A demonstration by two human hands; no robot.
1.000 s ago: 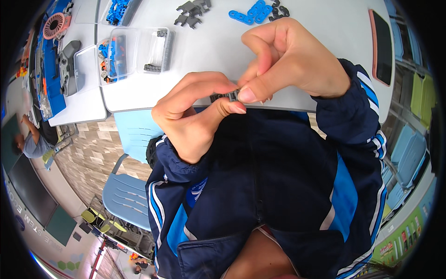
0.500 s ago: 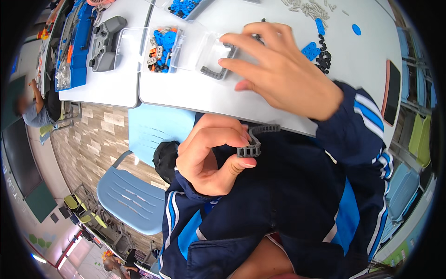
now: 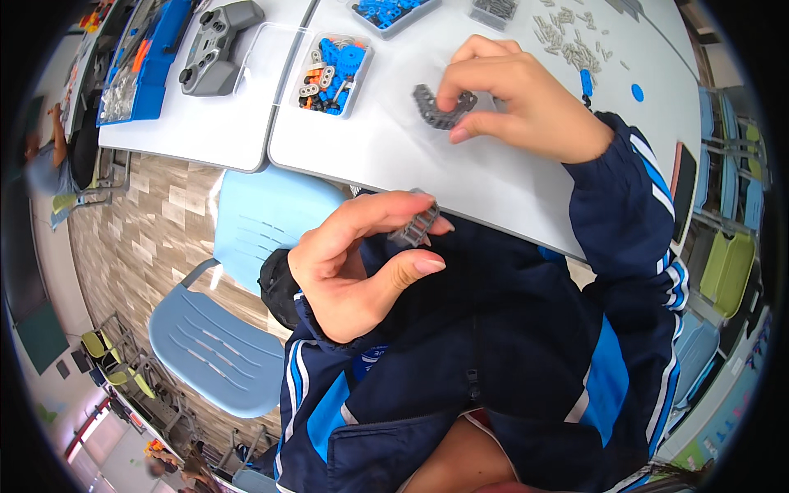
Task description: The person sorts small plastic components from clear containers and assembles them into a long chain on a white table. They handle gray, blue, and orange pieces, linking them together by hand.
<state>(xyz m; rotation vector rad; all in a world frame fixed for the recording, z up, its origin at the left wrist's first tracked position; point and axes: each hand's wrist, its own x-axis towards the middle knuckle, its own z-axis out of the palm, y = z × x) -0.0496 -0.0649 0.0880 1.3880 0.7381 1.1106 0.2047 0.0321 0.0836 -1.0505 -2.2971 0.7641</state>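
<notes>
A short dark grey piece of track chain (image 3: pixel 421 223) is pinched in my left hand (image 3: pixel 345 271), in front of my jacket and below the table edge. The thumb of that hand stands a little apart from the chain. Over the table, my right hand (image 3: pixel 526 103) grips a second, curved length of dark grey chain (image 3: pixel 433 111) between thumb and fingers. The right fingers cover part of this chain. A clear box (image 3: pixel 362 78) of blue, orange and grey building parts stands left of my right hand.
A grey game controller (image 3: pixel 218 53) and a blue parts case (image 3: pixel 148 74) lie at the left. Loose grey pins (image 3: pixel 575 49) are scattered at the far right, near a blue disc (image 3: pixel 637 92). A phone (image 3: pixel 684 185) lies on the right edge. Light-blue chairs (image 3: pixel 218 349) stand left.
My right hand has closed on a curved chain, which lay in a clear box before. My left hand has moved slightly left and up, and its chain is turned. The view has shifted.
</notes>
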